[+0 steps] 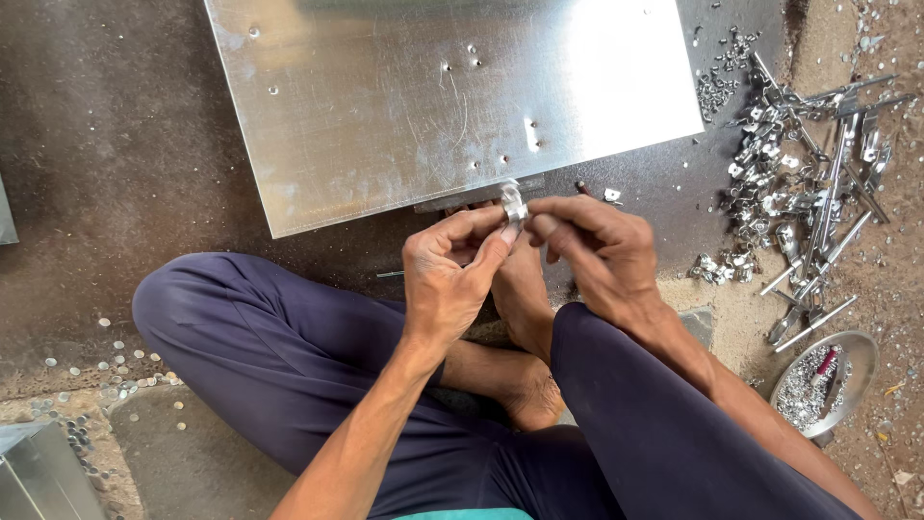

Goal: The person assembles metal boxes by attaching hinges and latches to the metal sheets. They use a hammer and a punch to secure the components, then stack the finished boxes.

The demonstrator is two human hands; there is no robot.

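Both hands are pinching one small metal clip (513, 204) just in front of the steel sheet (433, 96) on the floor: left hand (448, 279) and right hand (597, 250) are closing on it. Judged light, stiff, slippery and sharp-edged; fingertip grip on its flat faces is advisable.

metal sheet (433, 96): silver | trousers (269, 356): navy | floor (106, 144): dark grey
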